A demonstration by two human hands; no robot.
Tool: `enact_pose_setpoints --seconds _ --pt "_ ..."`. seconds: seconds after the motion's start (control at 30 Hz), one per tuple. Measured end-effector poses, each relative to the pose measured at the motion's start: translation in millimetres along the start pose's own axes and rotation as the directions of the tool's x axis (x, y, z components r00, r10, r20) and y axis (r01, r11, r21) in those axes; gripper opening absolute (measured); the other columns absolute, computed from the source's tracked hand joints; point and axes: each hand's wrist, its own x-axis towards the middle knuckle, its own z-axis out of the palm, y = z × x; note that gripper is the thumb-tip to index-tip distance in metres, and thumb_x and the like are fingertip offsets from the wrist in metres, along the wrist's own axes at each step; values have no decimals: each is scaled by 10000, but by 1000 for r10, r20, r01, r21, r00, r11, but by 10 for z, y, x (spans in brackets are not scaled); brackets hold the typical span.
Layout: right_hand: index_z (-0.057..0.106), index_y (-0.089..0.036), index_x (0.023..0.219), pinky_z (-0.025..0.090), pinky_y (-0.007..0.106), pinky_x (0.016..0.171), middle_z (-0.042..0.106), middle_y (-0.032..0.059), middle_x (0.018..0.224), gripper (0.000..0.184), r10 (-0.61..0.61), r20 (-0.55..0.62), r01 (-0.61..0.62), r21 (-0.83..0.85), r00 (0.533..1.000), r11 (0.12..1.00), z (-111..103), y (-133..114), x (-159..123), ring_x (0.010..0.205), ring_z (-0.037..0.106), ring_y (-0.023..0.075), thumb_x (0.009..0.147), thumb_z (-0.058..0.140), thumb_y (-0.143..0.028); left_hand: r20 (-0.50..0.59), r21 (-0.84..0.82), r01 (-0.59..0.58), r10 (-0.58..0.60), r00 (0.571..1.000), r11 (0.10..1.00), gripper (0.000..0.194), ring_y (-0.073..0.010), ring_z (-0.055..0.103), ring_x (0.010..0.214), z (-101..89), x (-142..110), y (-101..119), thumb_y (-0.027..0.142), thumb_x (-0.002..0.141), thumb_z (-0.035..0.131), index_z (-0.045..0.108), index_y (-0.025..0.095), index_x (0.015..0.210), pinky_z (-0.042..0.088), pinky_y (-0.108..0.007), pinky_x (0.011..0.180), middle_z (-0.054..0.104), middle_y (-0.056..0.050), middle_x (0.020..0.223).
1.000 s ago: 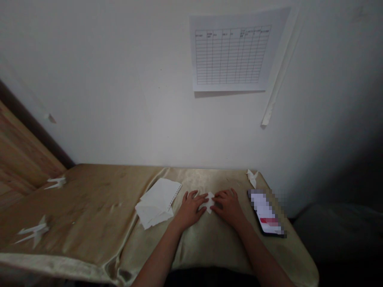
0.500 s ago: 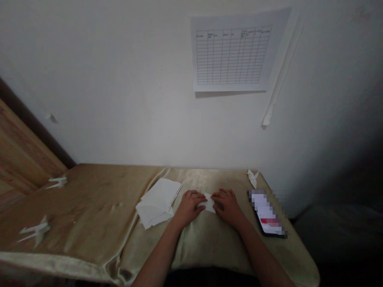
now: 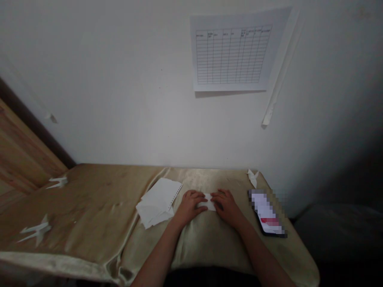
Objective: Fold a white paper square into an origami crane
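Observation:
A small piece of folded white paper [image 3: 209,202] lies on the cloth-covered table between my hands. My left hand [image 3: 192,204] grips its left end, with the thumb below and the fingers curled over the top. On the opposite end, my right hand [image 3: 226,203] holds it the same way. The fingers hide both ends, and the folds are too small to make out. Left of my left hand lies a stack of white paper sheets [image 3: 161,195], one with a perforated edge.
A phone [image 3: 267,215] with a lit screen lies right of my right hand, a folded paper crane [image 3: 253,177] behind it. Two more paper cranes [image 3: 36,230] sit at the left. Behind the satin-covered table [image 3: 89,207] rises a wall with a printed chart [image 3: 233,56].
The folded paper between my hands has shifted slightly and its visible part looks flatter and more level. My fingers have moved a little on it. All else stays in place.

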Motion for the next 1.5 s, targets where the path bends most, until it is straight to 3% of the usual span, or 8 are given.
enact_pose_setpoints --seconds 0.1,0.2,0.33,0.53,0.87,1.1,1.3,1.5 --pt "714 -247 967 300 517 1132 713 52 1200 214 -31 -23 31 11 999 999 -31 -40 5 1288 502 256 844 583 -132 -12 -5 2 -2 1000 1000 244 -239 549 1205 5 5 -3 443 887 700 752 343 1103 350 -439 1099 704 -4 1244" --pt "706 -252 906 241 535 1159 724 37 1141 100 -27 -18 28 19 999 999 -58 -86 7 1257 517 263 826 656 -220 -23 -16 6 -7 1000 1000 232 -235 548 1200 2 8 7 434 882 709 755 341 1090 351 -436 1099 709 5 1233" --pt "693 -256 894 196 546 1174 711 35 1139 146 -14 10 14 2 1000 1000 -62 -125 9 1268 506 273 781 741 -334 -34 -30 20 -21 999 999 207 -236 554 1179 8 20 20 440 890 695 769 315 1038 369 -436 1086 724 -7 1197" --pt "683 -246 843 196 541 1180 712 32 1111 21 -33 -16 33 4 999 999 -25 -141 18 1252 519 253 825 675 -243 -48 -49 20 -22 999 999 221 -234 569 1146 18 36 20 458 921 645 776 285 963 383 -432 1068 735 -21 1163" --pt "713 -240 911 225 552 1174 722 49 1153 136 11 -17 -10 82 1000 997 -1 -76 13 1266 514 259 895 579 -221 -86 -113 22 -32 996 993 134 -225 607 1091 41 64 -18 343 914 674 756 237 913 429 -391 1011 756 -28 1076" --pt "700 -234 853 304 494 1132 729 43 1152 108 48 -3 -47 148 999 988 16 -34 28 1248 523 246 879 595 -230 -107 -70 20 -27 994 997 94 -242 533 1216 43 45 16 300 906 664 726 235 878 374 -414 1097 725 -16 1171" --pt "673 -237 995 143 603 1180 706 61 1151 192 138 -11 -136 135 990 981 1 -75 29 1285 513 266 828 584 -198 -104 -52 20 -25 994 998 76 -227 585 1109 51 51 60 277 919 620 676 227 917 407 -397 1029 721 -28 1070" --pt "656 -246 1055 123 601 1186 683 62 1174 244 174 18 -175 122 985 977 -15 -114 36 1297 507 262 838 555 -201 -114 -48 30 -35 993 998 73 -240 576 1105 60 44 78 282 903 643 647 226 949 417 -400 1003 699 -38 1085"
